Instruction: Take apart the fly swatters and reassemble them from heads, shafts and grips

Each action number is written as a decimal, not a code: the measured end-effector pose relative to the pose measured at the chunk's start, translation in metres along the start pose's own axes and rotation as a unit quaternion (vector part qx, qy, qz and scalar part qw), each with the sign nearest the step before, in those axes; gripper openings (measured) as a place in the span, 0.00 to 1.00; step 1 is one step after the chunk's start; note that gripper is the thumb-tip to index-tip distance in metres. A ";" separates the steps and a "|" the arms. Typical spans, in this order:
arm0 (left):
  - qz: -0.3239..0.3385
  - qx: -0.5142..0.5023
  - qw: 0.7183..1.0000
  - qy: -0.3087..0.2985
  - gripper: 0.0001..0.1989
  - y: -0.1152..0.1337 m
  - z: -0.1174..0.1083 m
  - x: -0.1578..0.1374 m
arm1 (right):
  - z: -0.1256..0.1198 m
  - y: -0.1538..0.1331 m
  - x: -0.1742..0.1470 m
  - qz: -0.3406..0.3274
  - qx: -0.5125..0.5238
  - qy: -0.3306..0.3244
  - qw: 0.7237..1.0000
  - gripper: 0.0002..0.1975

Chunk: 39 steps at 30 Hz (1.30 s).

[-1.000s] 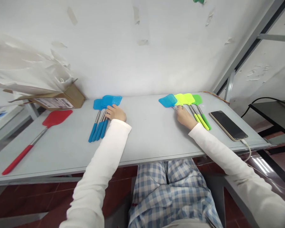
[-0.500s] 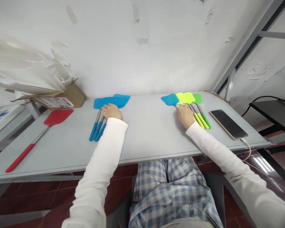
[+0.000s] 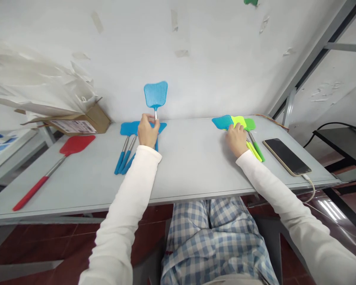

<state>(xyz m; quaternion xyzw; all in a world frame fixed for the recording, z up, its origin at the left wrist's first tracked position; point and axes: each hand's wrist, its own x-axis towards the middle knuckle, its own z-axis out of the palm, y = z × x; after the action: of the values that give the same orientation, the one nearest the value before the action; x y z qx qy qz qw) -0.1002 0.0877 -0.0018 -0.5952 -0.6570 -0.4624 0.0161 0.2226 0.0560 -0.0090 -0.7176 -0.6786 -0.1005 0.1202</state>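
In the head view my left hand (image 3: 148,132) pinches the thin metal shaft of a blue fly swatter (image 3: 156,94), whose ribbed head stands upright against the wall. Just below that hand lie several more blue fly swatters (image 3: 127,128), fanned out, handles toward me and partly covered by my hand. My right hand (image 3: 236,139) is closed over the shafts of the right-hand group, gripping a blue fly swatter (image 3: 222,122). Beside it a yellow fly swatter (image 3: 239,120) and a green fly swatter (image 3: 249,124) are partly hidden by the fingers.
A red fly swatter (image 3: 77,145) lies at the left of the grey table (image 3: 190,166). Behind it are an open cardboard box (image 3: 96,120) and white plastic wrapping (image 3: 41,75). At the right a phone (image 3: 286,156) lies with a white cable plugged in.
My left hand has lifted one blue fly swatter off the left group and turned it upright. My right hand and its blue fly swatter have shifted slightly right, over the yellow ones.
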 end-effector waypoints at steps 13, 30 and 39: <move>0.185 0.061 0.962 -0.191 0.19 0.074 0.036 -0.070 | 0.024 -0.075 0.004 -0.009 0.800 -0.149 0.581 0.25; 0.133 0.204 0.921 -0.305 0.21 0.082 0.044 -0.071 | 0.032 -0.075 0.023 0.130 0.855 -0.125 0.486 0.12; 0.225 0.235 0.907 -0.268 0.22 0.049 0.035 -0.049 | 0.021 -0.023 0.057 0.190 0.833 0.037 0.518 0.14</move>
<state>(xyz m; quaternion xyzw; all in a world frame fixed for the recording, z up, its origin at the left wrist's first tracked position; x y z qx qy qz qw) -0.0278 0.0658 -0.0208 -0.8078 -0.5747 -0.1018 0.0824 0.2026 0.1180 -0.0104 -0.3969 -0.2945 0.5093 0.7045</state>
